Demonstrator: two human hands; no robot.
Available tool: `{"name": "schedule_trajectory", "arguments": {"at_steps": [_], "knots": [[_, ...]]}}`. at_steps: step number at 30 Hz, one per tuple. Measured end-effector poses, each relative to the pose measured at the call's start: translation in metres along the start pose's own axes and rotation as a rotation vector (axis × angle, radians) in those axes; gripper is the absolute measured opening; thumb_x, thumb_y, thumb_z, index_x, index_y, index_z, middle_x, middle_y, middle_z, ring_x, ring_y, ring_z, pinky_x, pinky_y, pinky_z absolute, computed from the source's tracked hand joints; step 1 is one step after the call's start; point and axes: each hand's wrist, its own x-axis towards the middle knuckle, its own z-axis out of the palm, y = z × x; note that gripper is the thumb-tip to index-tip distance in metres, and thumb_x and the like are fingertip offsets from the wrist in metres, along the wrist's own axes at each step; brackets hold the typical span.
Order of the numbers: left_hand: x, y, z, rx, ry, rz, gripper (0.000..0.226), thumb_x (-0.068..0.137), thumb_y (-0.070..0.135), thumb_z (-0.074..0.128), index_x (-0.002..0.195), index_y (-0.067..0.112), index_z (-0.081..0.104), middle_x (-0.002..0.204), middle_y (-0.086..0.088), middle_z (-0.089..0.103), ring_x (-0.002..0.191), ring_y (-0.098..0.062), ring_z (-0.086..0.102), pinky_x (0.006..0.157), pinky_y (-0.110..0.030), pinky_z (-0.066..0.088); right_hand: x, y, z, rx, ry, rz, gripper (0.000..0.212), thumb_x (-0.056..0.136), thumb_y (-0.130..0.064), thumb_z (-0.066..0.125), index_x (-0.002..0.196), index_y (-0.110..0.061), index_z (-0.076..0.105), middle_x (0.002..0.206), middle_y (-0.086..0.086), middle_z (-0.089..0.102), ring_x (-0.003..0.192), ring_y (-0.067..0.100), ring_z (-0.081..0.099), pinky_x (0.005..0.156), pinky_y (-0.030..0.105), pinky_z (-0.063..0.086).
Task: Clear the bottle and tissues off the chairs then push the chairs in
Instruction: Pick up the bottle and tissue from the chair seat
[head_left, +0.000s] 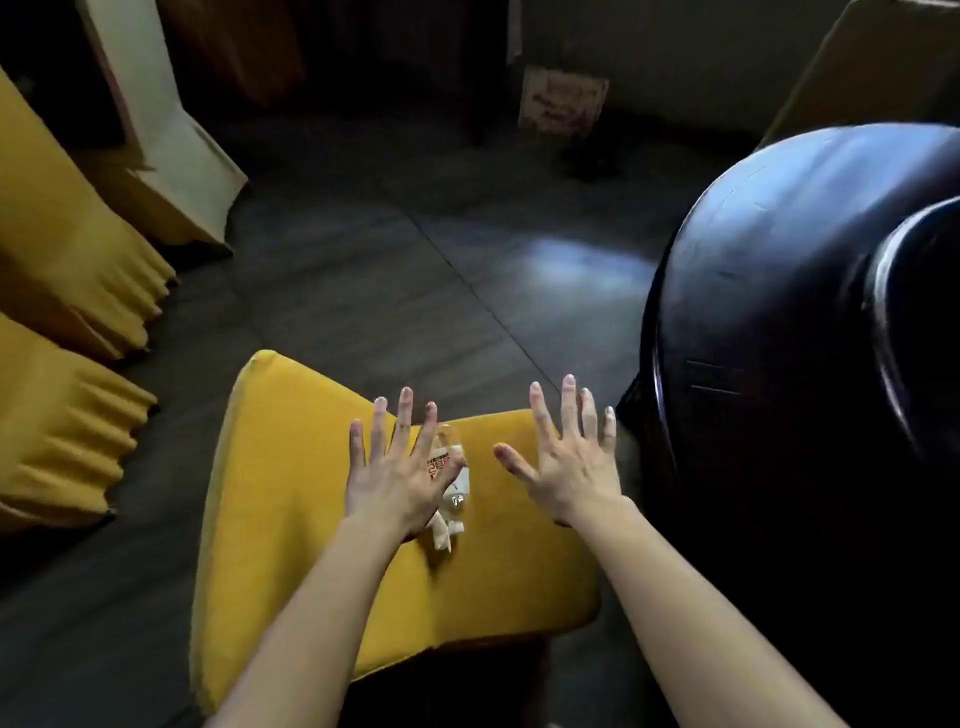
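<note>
A yellow-covered chair seat (291, 519) fills the lower middle of the head view. On it lies a small clear plastic bottle (453, 475) with a red label, and a crumpled pale tissue (444, 535) sits just below the bottle. My left hand (395, 467) hovers over the seat with its fingers spread, partly covering the bottle's left side. My right hand (571, 457) is spread open to the right of the bottle, over the seat's far right part. Neither hand holds anything.
A large dark round bin or tub (779, 322) stands close on the right. Two more yellow-covered chairs (67, 249) stand at the left edge, and a pale covered chair (166, 130) stands behind them. Dark tiled floor (415, 260) lies beyond the seat.
</note>
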Motion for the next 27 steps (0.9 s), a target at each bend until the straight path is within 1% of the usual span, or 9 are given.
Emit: {"name": "schedule_trajectory", "arguments": {"at_steps": [1,7,12,16,19,21,22,24,27], "knots": [[0.008,-0.004,0.010,0.011,-0.036,-0.014,0.079,0.084,0.080,-0.014,0.146,0.036,-0.035,0.158,0.000,-0.044,0.146,-0.028,-0.038,0.115,-0.054,-0.027,0.008,-0.002,0.012,0.004,-0.045,0.016,0.097,0.081,-0.088,-0.009,0.159,-0.032,-0.024,0.170,0.015,-0.023,0.158,0.037,-0.013,0.124,0.061,-0.007],[0.040,-0.022,0.095,0.037,-0.124,-0.009,0.080,0.091,0.076,0.004,0.150,0.034,-0.030,0.160,0.000,-0.039,0.149,-0.030,-0.033,0.121,-0.056,-0.015,0.043,0.000,0.106,-0.005,-0.048,0.040,0.100,0.074,-0.090,-0.023,0.157,-0.035,-0.028,0.170,0.013,-0.024,0.159,0.035,-0.015,0.124,0.058,-0.011],[0.056,-0.028,0.147,0.059,-0.207,-0.024,0.080,0.093,0.076,0.008,0.147,0.032,-0.033,0.159,-0.002,-0.040,0.150,-0.030,-0.032,0.121,-0.056,-0.016,0.072,-0.005,0.164,0.013,-0.148,-0.010,0.094,0.075,-0.090,-0.020,0.150,-0.037,-0.035,0.170,0.011,-0.024,0.159,0.034,-0.016,0.123,0.055,-0.012],[0.064,-0.027,0.182,0.063,-0.237,-0.041,0.085,0.095,0.074,0.016,0.151,0.029,-0.029,0.162,-0.002,-0.036,0.152,-0.031,-0.027,0.122,-0.056,-0.012,0.107,-0.007,0.197,0.010,-0.214,-0.075,0.099,0.078,-0.088,-0.013,0.159,-0.032,-0.022,0.172,0.012,-0.019,0.160,0.033,-0.010,0.125,0.054,-0.005],[0.069,-0.022,0.206,0.051,-0.255,-0.054,0.090,0.096,0.071,0.028,0.158,0.025,-0.017,0.167,-0.002,-0.026,0.155,-0.030,-0.015,0.123,-0.054,-0.003,0.138,-0.009,0.218,0.012,-0.258,-0.109,0.096,0.088,-0.084,0.005,0.163,-0.027,-0.013,0.173,0.013,-0.010,0.160,0.035,-0.001,0.126,0.055,0.005],[0.074,-0.018,0.219,0.057,-0.272,-0.067,0.094,0.095,0.070,0.036,0.160,0.020,-0.011,0.169,-0.004,-0.018,0.156,-0.030,-0.003,0.123,-0.051,0.006,0.156,-0.011,0.229,0.042,-0.271,-0.131,0.091,0.097,-0.075,0.028,0.164,-0.020,-0.001,0.173,0.016,0.004,0.158,0.037,0.012,0.124,0.054,0.020],[0.076,-0.016,0.226,0.061,-0.288,-0.080,0.097,0.094,0.070,0.039,0.160,0.018,-0.010,0.170,-0.005,-0.013,0.155,-0.031,0.004,0.122,-0.050,0.011,0.165,-0.013,0.236,0.067,-0.279,-0.141,0.088,0.099,-0.068,0.040,0.163,-0.016,0.010,0.170,0.018,0.015,0.154,0.038,0.022,0.120,0.052,0.030],[0.079,-0.012,0.239,0.074,-0.334,-0.101,0.100,0.094,0.063,0.049,0.160,0.011,-0.006,0.171,-0.010,0.001,0.150,-0.031,0.021,0.117,-0.046,0.023,0.182,-0.019,0.248,0.151,-0.308,-0.141,0.072,0.099,-0.053,0.057,0.151,-0.008,0.035,0.151,0.019,0.043,0.137,0.039,0.047,0.104,0.047,0.045],[0.078,-0.011,0.254,0.072,-0.382,-0.152,0.091,0.095,0.038,0.062,0.158,0.003,0.008,0.158,-0.013,0.033,0.138,-0.030,0.040,0.110,-0.041,0.036,0.200,-0.034,0.266,0.350,-0.369,-0.032,0.056,0.095,-0.048,0.067,0.131,-0.006,0.055,0.128,0.015,0.065,0.119,0.035,0.060,0.092,0.041,0.049]]}}
